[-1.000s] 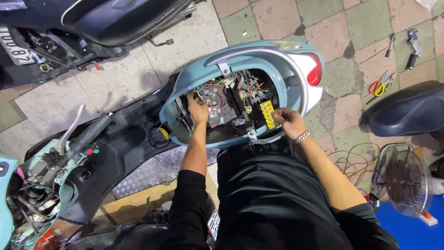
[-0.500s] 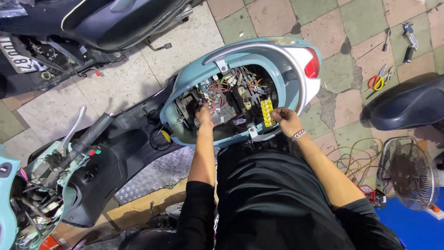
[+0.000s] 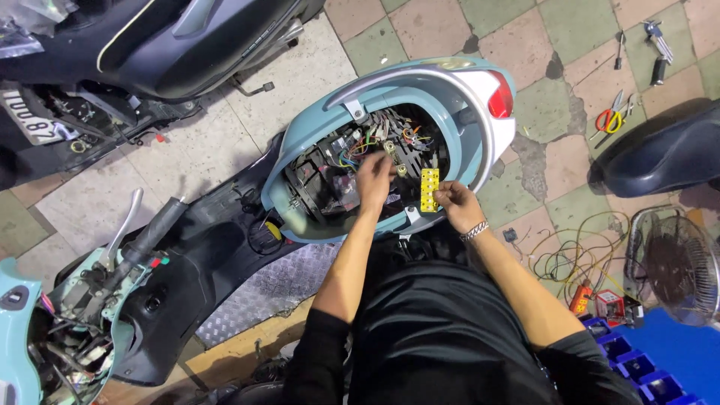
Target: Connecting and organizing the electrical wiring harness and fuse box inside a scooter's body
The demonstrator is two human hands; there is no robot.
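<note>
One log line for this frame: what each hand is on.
left hand: in wiring inside scooter's open compartment | right hand: at yellow connector block | both bare

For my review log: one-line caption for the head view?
Left hand in scooter bay wiring; right hand at yellow block.

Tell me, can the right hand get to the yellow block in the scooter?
Probably yes. The right hand is already at the yellow block, its fingers beside its edge, and the open scooter body leaves nothing between them.

Bright even overhead light, soft shadows, sharp focus, wide-angle bending at edges.
</note>
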